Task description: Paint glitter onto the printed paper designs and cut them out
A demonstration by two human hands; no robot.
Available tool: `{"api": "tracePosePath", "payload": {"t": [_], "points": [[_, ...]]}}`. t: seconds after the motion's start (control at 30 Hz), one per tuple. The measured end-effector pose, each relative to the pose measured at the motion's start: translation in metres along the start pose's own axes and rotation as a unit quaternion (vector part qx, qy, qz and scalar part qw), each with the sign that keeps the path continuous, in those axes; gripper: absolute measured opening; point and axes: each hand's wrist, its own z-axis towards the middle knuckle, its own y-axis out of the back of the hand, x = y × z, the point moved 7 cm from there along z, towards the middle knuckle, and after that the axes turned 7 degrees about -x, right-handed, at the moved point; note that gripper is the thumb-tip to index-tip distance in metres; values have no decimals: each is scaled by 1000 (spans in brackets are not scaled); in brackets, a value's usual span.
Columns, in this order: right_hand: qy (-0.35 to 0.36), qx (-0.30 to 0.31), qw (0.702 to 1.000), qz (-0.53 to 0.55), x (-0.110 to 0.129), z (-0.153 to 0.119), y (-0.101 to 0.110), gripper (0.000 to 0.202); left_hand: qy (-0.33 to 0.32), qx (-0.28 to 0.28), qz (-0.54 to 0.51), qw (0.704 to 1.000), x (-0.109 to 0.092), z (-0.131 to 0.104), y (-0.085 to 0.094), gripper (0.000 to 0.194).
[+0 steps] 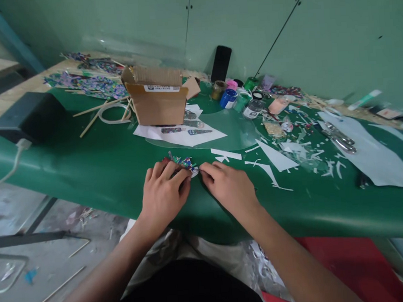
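Note:
Near the front edge of the green tabletop, my left hand (pixel 164 187) is closed over a small multicoloured speckled piece (pixel 184 162) with a whitish end. Its far part shows beyond my fingers; the rest is hidden underneath them. My right hand (pixel 228 184) is pinched at the right end of that same piece, thumb and forefinger together. What lies between those fingertips is too small to make out. White paper scraps (pixel 226 154) lie just past my right hand. Farther back, several speckled cut-out shapes (pixel 200 131) rest on a white sheet (pixel 149 132).
An open cardboard box (pixel 159 107) stands behind the sheet. Paint jars (pixel 228 98) and a phone (pixel 221 64) are at the back. Metal scissors-like tools (pixel 339 138) lie on paper at right. A dark box (pixel 30 118) with a cable, sticks (pixel 93 119) and speckled strips (pixel 88 85) occupy the left.

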Motion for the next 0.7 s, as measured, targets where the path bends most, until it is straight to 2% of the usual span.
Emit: {"api": "tracePosePath", "payload": {"t": [0.3,0.7], "points": [[4,17,1000,1,-1,2,-2,26,-26,-36,14,999,-4,-2,3,13],[33,52,998,-26,3,5,-1,22,-47,-26,22,998,-4,-3,2,22]]}}
